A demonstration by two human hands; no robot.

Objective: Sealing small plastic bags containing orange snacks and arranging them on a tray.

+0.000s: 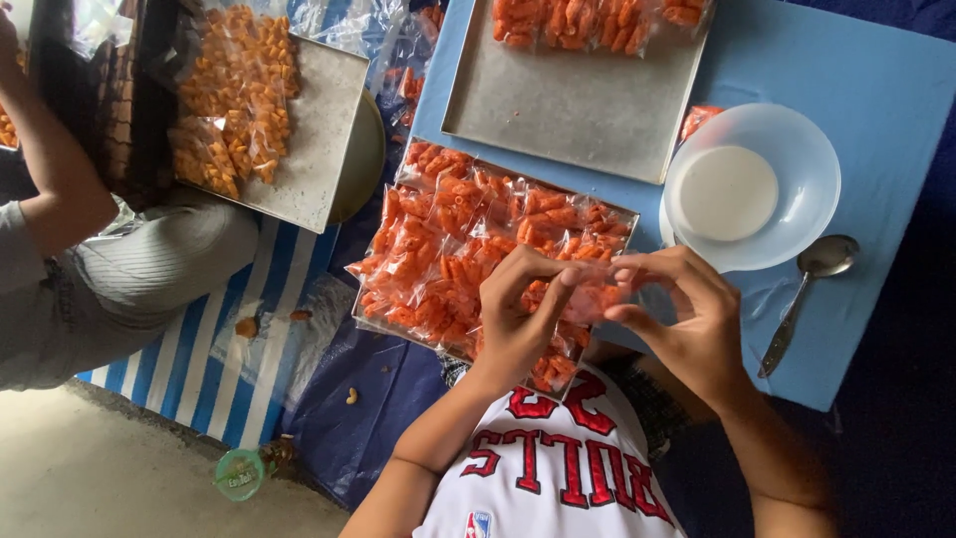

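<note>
At the bottom centre of the frame, nearest the camera, the left hand (pixel 518 319) and right hand (pixel 687 324) together pinched a small clear snack packet (pixel 596 289) between their fingertips. Just beneath them a square metal tray (pixel 498 249) lay heaped with packets of orange snacks. Above it sat a second tray (pixel 568 105) on the blue worktop (pixel 876 90). At right stood a white bowl (pixel 787 169), a spoon (pixel 802 294) beside it.

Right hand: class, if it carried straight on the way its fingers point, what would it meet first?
Probably the left hand: the right hand points left across the small clear packet pinched between them. Depth is unclear.
</note>
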